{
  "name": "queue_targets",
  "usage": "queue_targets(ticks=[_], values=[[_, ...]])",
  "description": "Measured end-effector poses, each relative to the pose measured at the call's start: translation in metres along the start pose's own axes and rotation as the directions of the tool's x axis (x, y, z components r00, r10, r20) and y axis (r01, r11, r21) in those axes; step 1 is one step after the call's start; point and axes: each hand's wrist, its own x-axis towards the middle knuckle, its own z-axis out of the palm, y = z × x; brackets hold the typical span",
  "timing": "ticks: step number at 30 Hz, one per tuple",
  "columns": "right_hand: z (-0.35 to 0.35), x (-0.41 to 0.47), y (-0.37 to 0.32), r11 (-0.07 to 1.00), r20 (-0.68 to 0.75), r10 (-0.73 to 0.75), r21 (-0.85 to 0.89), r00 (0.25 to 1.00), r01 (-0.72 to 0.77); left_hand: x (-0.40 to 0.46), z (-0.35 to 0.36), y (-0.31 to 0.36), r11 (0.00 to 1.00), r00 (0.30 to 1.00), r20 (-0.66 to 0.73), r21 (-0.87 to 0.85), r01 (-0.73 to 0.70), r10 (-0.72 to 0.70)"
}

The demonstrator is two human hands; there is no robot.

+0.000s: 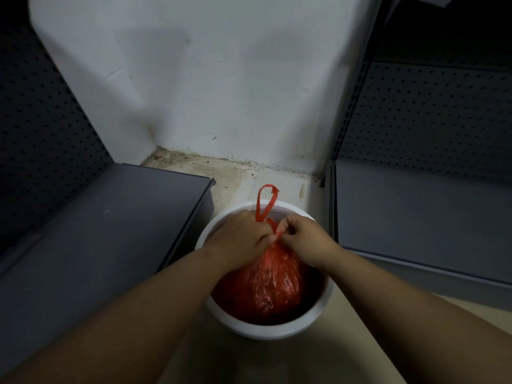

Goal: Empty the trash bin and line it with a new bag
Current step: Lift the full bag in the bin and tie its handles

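**Both hands at the neck of the red bag**

I see my left hand [243,239] and right hand [307,239] meeting over the white bin [266,329], knuckles almost touching. Each grip is narrow and closed on plastic: the left fingers curl round the gathered neck of the red bag [266,284], and the right thumb and fingers pinch a thin strip of the same bag just beside the left knuckles. Above and just beyond the left grip, one bag handle [266,202] stands up as a slim loop, rising past the bin's far rim.

The bag's bulging body hangs directly below both grips, inside the bin, its crinkled side lit between my forearms. I cannot tell whether it rests on the bin's bottom.

The bin stands on the pale floor [238,178], under my hands. Left of the left grip is a grey shelf base [110,231] with a dark perforated panel [41,128] behind it; right of the right grip is a second grey shelf [421,217]. Beyond both grips a white wall [207,79] meets the stained floor.
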Motion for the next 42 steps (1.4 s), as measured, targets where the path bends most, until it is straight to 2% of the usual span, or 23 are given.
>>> queue_targets(ticks=[2, 3, 5, 7, 10, 14, 19, 23, 25, 29, 32, 35, 38, 40, 42], values=[[0.001, -0.002, 0.001, 0.998, -0.044, -0.044, -0.047, 0.998, 0.042, 0.002, -0.004, 0.004, 0.977, 0.991, 0.097, -0.184, 0.107, -0.090], [0.001, -0.004, 0.002, 0.991, -0.081, -0.088, -0.109, 0.993, 0.078, 0.002, -0.006, 0.005, 0.932, 0.976, 0.158, -0.308, 0.192, -0.149], [0.000, -0.010, 0.003, 0.950, -0.114, -0.214, -0.257, 0.970, 0.179, 0.001, -0.008, 0.008, 0.779, 0.937, 0.259, -0.526, 0.342, -0.236], [0.000, -0.015, 0.003, 0.900, -0.076, -0.315, -0.341, 0.946, 0.272, 0.000, -0.007, 0.009, 0.670, 0.923, 0.283, -0.636, 0.384, -0.261], [0.004, -0.020, 0.002, 0.873, -0.051, -0.361, -0.370, 0.931, 0.319, 0.001, -0.006, 0.008, 0.606, 0.901, 0.321, -0.667, 0.434, -0.292], [0.005, -0.021, -0.003, 0.883, -0.092, -0.344, -0.369, 0.934, 0.289, 0.004, -0.008, 0.005, 0.629, 0.870, 0.395, -0.604, 0.489, -0.296], [0.003, -0.022, -0.008, 0.912, -0.086, -0.337, -0.278, 0.938, 0.302, 0.004, -0.010, 0.003, 0.464, 0.842, 0.452, -0.703, 0.539, -0.295], [0.006, -0.017, -0.003, 0.924, -0.046, -0.245, -0.314, 0.968, 0.219, 0.002, -0.011, 0.002, 0.473, 0.839, 0.448, -0.692, 0.545, -0.310], [0.007, -0.014, 0.000, 0.951, -0.048, -0.198, -0.250, 0.979, 0.180, 0.002, -0.012, 0.001, 0.493, 0.839, 0.438, -0.680, 0.544, -0.322], [0.002, -0.011, 0.003, 0.986, -0.033, -0.098, -0.138, 0.995, 0.093, 0.003, -0.012, -0.002, 0.719, 0.897, 0.328, -0.541, 0.436, -0.297], [0.000, -0.010, 0.004, 0.985, -0.036, -0.065, -0.159, 0.997, 0.059, 0.001, -0.011, -0.003, 0.780, 0.935, 0.245, -0.520, 0.349, -0.256], [0.000, -0.011, 0.004, 0.981, -0.043, -0.064, -0.186, 0.997, 0.055, -0.003, -0.008, -0.002, 0.819, 0.957, 0.189, -0.497, 0.287, -0.221], [0.001, -0.011, 0.003, 0.979, -0.051, -0.058, -0.197, 0.997, 0.047, -0.004, -0.006, 0.000, 0.851, 0.951, 0.225, -0.436, 0.293, -0.212], [0.003, -0.012, 0.002, 0.981, -0.057, -0.061, -0.188, 0.996, 0.049, -0.005, -0.007, 0.000, 0.839, 0.932, 0.288, -0.430, 0.333, -0.222], [0.003, -0.014, 0.002, 0.979, -0.072, -0.089, -0.190, 0.993, 0.074, -0.005, -0.007, -0.002, 0.781, 0.910, 0.337, -0.488, 0.389, -0.243]])
